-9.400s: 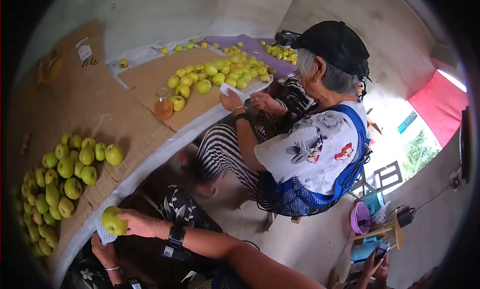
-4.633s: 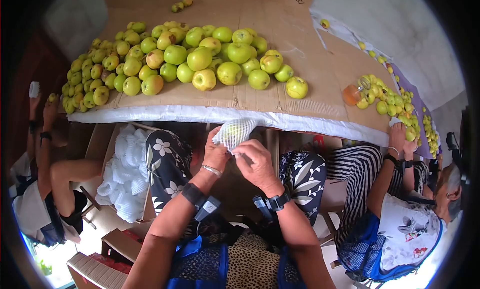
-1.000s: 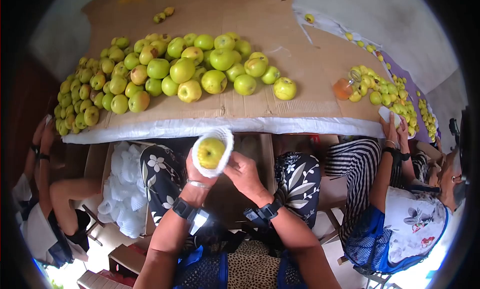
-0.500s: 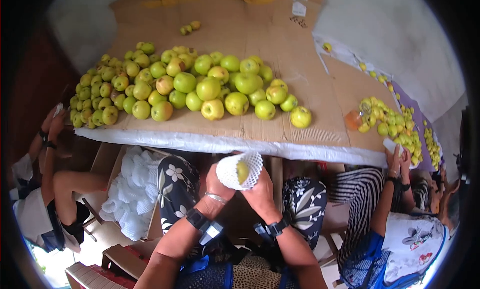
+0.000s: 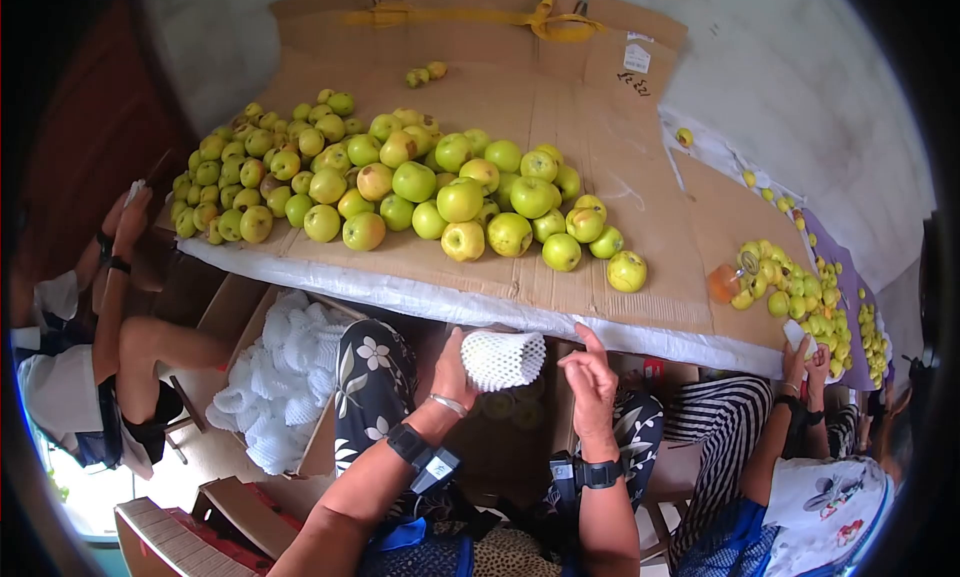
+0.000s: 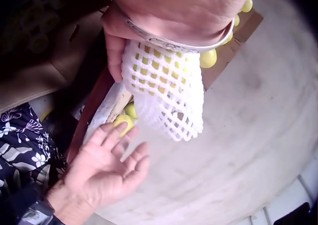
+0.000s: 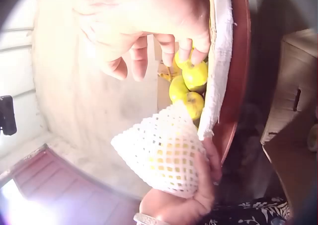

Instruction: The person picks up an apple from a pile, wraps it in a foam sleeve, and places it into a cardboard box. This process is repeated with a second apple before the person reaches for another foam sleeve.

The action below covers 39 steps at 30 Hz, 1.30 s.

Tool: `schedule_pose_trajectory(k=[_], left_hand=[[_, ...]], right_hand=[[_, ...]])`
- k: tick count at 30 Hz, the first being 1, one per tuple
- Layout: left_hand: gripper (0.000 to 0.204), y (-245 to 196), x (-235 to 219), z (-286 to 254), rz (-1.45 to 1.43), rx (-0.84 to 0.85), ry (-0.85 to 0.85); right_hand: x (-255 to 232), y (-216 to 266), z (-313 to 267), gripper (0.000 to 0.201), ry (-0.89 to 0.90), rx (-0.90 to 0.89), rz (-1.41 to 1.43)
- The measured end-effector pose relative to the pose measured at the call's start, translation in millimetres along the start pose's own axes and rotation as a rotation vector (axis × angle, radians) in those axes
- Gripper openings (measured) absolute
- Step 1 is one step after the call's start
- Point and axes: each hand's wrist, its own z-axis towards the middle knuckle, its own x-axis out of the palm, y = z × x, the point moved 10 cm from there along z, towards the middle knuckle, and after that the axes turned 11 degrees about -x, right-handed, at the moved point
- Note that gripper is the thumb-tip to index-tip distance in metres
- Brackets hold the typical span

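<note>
Left hand (image 5: 453,370) is gripping white foam net (image 5: 503,361), apple (image 6: 155,65) showing through; right hand (image 5: 592,387) is hovering near, fingers loosely apart. Apple pile (image 5: 413,182) is sitting on cardboard (image 5: 520,87).

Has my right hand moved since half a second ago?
Yes: against the table's white edge, the right hand has moved rightward and nearer that edge, parting from the foam net that the left hand holds.

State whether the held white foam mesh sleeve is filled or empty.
Filled: in both wrist views, yellow-green fruit shows through the white foam mesh sleeve.
</note>
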Motion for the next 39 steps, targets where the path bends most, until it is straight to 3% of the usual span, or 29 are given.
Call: schedule_pose_trajectory(k=[1, 6, 10, 13, 16, 21, 26, 32, 36, 39], left_hand=[[0.045, -1, 2, 2, 0.012, 0.027, 0.009], [0.035, -1, -2, 7, 0.126, 0.078, 0.058], [0.029, -16, 9, -6, 0.334, 0.231, 0.024], [0.036, -12, 20, -7, 0.463, 0.201, 0.059], [0.033, -1, 17, -4, 0.365, 0.102, 0.1], [0.026, -2, 15, -3, 0.528, 0.171, 0.073], [0.016, 3, 24, -12, 0.669, 0.16, 0.043], [0.034, 8, 25, -9, 0.818, 0.25, 0.187], [0.061, 6, 16, -7, 0.877, 0.239, 0.029], [0.051, 9, 20, -15, 1.025, 0.091, 0.099]], right_hand=[[9, -4, -4, 0.007, 0.011, 0.043, 0.052], [26, -5, -8, 0.007, 0.117, -0.011, -0.225], [31, -12, -13, 0.016, 0.13, -0.001, -0.119], [30, -20, -15, 0.025, 0.086, 0.012, 0.011], [31, -16, -10, 0.035, 0.105, -0.02, -0.024], [38, -14, -14, 0.043, 0.032, 0.09, 0.194], [43, -5, -11, 0.051, 0.166, 0.008, -0.05], [51, 3, -10, 0.054, 0.266, -0.117, -0.273], [58, 8, -10, 0.054, 0.406, -0.21, -0.464], [64, 7, -10, 0.054, 0.513, -0.182, -0.462]])
